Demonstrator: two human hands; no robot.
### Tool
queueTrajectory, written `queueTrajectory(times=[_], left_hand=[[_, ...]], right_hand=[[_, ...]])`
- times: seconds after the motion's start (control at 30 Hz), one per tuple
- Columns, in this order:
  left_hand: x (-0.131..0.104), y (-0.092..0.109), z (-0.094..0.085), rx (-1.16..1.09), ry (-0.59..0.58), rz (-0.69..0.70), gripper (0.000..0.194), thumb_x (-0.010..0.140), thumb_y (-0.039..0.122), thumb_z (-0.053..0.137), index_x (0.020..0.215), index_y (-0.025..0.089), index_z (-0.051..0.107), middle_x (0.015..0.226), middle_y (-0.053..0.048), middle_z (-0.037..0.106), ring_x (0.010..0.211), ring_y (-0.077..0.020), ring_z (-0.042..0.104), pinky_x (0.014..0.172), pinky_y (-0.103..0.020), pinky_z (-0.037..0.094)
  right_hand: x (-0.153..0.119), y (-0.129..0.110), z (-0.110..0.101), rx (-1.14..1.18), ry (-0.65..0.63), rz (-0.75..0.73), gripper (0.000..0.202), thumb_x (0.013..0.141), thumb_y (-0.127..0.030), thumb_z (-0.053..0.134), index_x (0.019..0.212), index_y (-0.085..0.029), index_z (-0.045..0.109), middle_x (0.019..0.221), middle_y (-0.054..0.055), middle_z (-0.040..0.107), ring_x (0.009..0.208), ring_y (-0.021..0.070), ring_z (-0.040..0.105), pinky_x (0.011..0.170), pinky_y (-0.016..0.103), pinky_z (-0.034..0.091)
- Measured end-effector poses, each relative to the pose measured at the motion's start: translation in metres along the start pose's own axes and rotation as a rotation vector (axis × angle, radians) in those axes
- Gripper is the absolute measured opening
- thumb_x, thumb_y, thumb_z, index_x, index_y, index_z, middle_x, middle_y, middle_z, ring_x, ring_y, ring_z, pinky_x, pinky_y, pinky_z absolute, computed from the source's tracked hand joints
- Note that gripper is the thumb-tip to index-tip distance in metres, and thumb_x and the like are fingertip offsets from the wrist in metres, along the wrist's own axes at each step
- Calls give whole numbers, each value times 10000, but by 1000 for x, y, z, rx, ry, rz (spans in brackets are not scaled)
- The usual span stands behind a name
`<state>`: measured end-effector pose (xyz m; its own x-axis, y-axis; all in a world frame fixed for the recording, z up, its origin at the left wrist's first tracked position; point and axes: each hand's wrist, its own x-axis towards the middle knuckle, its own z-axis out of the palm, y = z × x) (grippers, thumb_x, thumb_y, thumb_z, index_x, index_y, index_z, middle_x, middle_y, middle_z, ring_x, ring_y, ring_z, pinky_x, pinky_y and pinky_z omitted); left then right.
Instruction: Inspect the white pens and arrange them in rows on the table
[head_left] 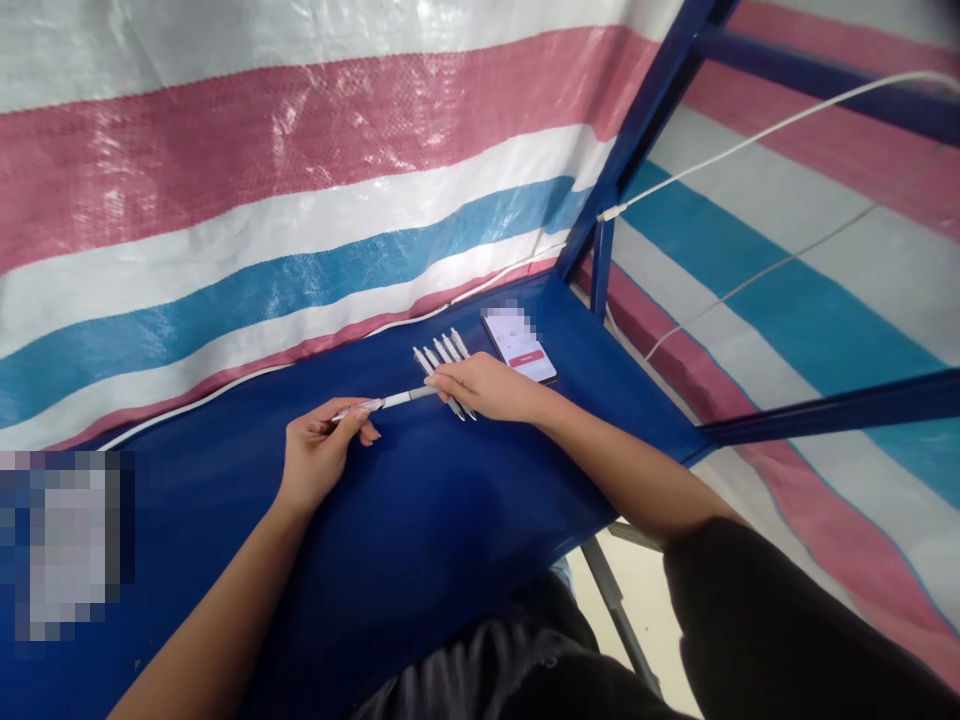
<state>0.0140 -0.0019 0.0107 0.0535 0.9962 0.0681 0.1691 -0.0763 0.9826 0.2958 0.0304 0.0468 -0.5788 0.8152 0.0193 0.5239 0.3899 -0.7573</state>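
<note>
A white pen [397, 398] is held level above the blue table, stretched between both hands. My left hand [322, 440] pinches its left end between thumb and fingers. On the other end, a greyish section beyond a thin dark ring, my right hand [480, 388] has its fingers closed. Several white click pens [442, 350] lie side by side on the table just behind my right hand, which covers their middles. Their tips show below the hand.
A phone [529, 355] with a lit screen lies right of the pens. Behind the blue table [420, 540] hangs a striped plastic sheet [315, 130]. A white cable [195, 405] runs along the rear edge, and a blue metal frame [637, 120] stands at the right. A blurred patch covers the left side.
</note>
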Motion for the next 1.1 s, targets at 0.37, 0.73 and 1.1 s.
queueTrajectory(times=[0.37,0.73,1.1], left_hand=[[1,49,-34,78,12,85,226,872,443,913,982,247,892,682,-10,773,602,-184,714,662,-321,632],[62,59,68,164,-232,84,485,1020,594,681,789,178,770,569,-10,625,514,-143,543,550,-283,467],[46,15,132,991,-351,505,301,1104,403,595,1185,185,786,982,-123,809,908,-273,762,744,-336,510]], right_hand=[[-6,-18,3,320,30,-156,416,1043,-571,711,1217,-193,710,996,42,746,793,173,639,760,300,480],[-3,7,-15,208,194,-151,645,992,-225,653,1614,-200,484,762,-77,573,672,150,534,705,274,402],[-8,51,-57,112,492,141,577,1059,-256,527,1632,-206,489,665,-37,644,655,236,639,814,400,505]])
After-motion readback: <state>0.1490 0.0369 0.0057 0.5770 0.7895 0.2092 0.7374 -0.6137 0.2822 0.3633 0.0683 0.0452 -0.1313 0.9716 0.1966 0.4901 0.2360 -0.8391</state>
